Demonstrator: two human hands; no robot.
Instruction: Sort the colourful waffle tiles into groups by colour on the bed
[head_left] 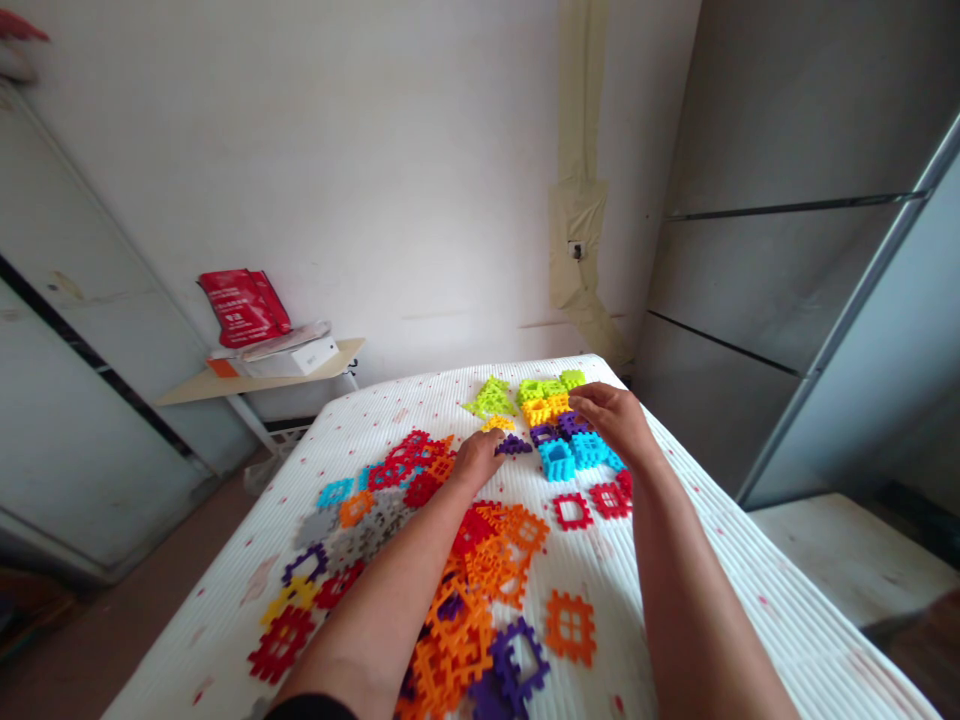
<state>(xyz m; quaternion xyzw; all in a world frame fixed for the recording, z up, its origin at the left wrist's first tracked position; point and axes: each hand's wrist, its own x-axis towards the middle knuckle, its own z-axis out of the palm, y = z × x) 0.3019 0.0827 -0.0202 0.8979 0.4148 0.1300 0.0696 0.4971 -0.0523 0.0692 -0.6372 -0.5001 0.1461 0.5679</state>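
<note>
My left hand (478,459) reaches over the middle of the bed-like surface, fingers bent together at the edge of a purple triangular interlocking piece (514,445). A small yellow piece (498,424) lies just beyond it. Farther right, my right hand (613,416) has fingers and thumb curled close together beside the assembled blocks; whatever is between the tips is hidden. Those blocks stand in rows: lime green (541,390), yellow (546,409), purple (545,435) and light blue (559,460). Lime green triangular pieces (492,397) rest left of the rows.
Loose orange pieces (455,640), red pieces (281,643) and grey pieces (367,525) spread around my left forearm. Red frames (573,511) lie in front of the blocks. A shelf (341,362) with a red bag (244,308) is at left; a grey cabinet (750,330) stands right.
</note>
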